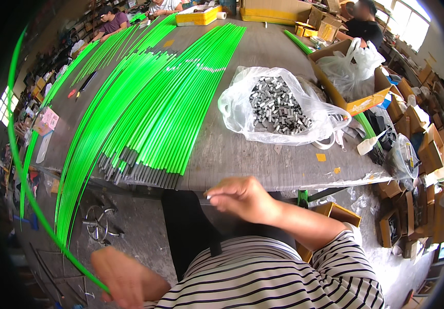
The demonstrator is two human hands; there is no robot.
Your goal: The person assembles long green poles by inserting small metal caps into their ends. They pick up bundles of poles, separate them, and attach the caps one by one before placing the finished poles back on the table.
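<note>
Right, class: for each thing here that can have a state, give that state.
Left hand: closed on held rod
Held rod: in hand, true bend unclear
Right hand: curled, grip unclear
Clear bag: open, holding small grey pieces
Cardboard box: open, holding plastic bags
Table rods: lying side by side

Two bare hands [245,201], one lifted rod [11,123], one bag of small grey pieces [238,116], one nozzled white bottle [368,146], three co-workers [114,23]. Overlapping green rods [175,113] number perhaps several dozen.
</note>
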